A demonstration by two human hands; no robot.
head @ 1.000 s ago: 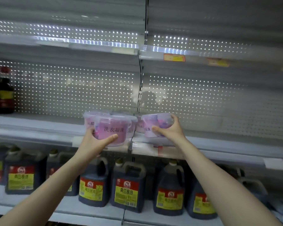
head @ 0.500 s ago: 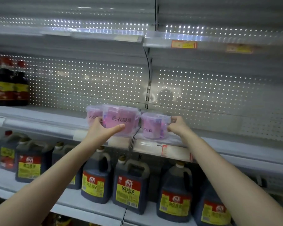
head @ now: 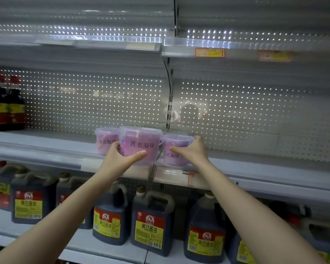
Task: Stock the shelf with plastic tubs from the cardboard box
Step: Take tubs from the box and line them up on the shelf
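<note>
Three clear plastic tubs with pink contents stand in a row at the front of the middle shelf (head: 46, 145). My left hand (head: 120, 159) grips the middle tub (head: 141, 141), thumb across its front and fingers round its left side. My right hand (head: 191, 151) grips the right tub (head: 172, 151), thumb on its front and fingers behind its right rim. The left tub (head: 105, 140) stands partly hidden behind the middle one and my left fingers. The cardboard box is out of view.
Dark soy sauce jugs (head: 151, 223) with yellow labels fill the shelf below. Dark bottles (head: 6, 103) stand at the far left of the middle shelf. The shelf stretches bare to the right of the tubs (head: 274, 166). An upper shelf edge (head: 208, 52) carries price tags.
My right hand has shifted its hold on the right tub, thumb now on the front. Both tubs rest on the shelf, pushed in slightly from where I held them earlier.
</note>
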